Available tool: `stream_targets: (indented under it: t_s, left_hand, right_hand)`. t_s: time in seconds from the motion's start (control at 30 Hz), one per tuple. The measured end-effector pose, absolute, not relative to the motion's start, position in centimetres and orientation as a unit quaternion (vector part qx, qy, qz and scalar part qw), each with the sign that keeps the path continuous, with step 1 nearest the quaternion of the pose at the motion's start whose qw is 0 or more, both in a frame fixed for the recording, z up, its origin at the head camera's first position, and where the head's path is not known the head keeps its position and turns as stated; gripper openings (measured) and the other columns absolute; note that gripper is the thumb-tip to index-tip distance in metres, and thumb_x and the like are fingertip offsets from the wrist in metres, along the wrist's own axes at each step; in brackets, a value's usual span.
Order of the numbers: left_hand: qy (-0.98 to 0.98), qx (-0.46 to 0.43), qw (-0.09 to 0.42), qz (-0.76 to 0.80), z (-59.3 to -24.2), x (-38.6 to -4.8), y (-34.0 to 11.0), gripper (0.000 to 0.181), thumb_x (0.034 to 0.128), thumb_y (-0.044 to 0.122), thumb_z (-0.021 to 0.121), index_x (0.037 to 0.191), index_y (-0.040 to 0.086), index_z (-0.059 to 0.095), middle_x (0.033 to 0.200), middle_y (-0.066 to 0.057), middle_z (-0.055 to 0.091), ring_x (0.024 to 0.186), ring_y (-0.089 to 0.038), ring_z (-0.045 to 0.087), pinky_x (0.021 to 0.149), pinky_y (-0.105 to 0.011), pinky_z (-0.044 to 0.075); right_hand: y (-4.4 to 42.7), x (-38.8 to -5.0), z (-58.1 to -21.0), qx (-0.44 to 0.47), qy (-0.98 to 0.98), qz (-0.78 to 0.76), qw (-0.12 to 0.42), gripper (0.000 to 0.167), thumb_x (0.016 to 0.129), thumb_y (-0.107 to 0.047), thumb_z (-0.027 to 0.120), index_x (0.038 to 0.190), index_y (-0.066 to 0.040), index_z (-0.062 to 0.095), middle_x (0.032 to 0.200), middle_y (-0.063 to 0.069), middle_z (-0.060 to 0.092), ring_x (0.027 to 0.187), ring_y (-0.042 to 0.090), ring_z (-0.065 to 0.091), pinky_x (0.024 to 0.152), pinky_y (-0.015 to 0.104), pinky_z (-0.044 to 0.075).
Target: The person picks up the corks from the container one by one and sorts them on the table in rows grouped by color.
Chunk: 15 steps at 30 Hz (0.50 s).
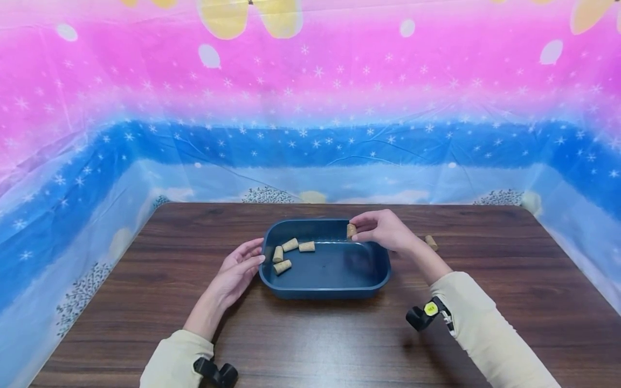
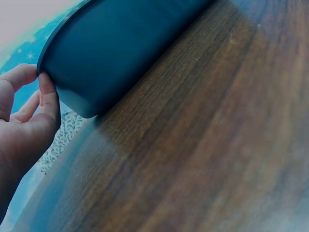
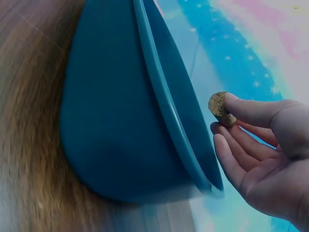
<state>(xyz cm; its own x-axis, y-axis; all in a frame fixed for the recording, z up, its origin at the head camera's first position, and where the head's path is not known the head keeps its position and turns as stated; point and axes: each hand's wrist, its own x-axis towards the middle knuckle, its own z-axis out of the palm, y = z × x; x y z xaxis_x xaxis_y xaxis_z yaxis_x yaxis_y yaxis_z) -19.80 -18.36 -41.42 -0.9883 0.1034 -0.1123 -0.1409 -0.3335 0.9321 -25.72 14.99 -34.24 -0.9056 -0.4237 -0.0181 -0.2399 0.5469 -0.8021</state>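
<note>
A dark teal basin with rounded corners stands on the table. Inside it, toward the left end, lie several corks. My left hand pinches the basin's left rim between thumb and fingers, which the left wrist view shows from the side. Over the basin's right rear part, my right hand holds a single cork between thumb and fingertips. Another cork lies on the table to the right, just beyond the right wrist.
The brown wood-grain table extends around the basin on all sides. Behind it and at both sides hangs a pink and blue cloth with snowflakes. Black wrist cameras sit at both sleeves.
</note>
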Motion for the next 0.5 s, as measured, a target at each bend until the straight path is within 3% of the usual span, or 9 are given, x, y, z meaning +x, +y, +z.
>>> stream_targets:
  t_s: [0.5]
  left_hand:
    - [0.577, -0.013, 0.081, 0.812, -41.5, -19.8, -18.4, 0.051, 0.0925, -0.008, 0.051, 0.141, -0.006, 0.036, 0.11, -0.007, 0.049, 0.096, -0.012, 0.053, 0.082, -0.02, 0.049]
  right_hand:
    - [18.8, -26.1, -33.7, -0.186, 0.883, -0.421, 0.092, 0.042, 0.094, -0.005, 0.062, 0.133, 0.005, 0.053, 0.126, 0.023, 0.058, 0.11, 0.033, 0.06, 0.09, 0.047, 0.05]
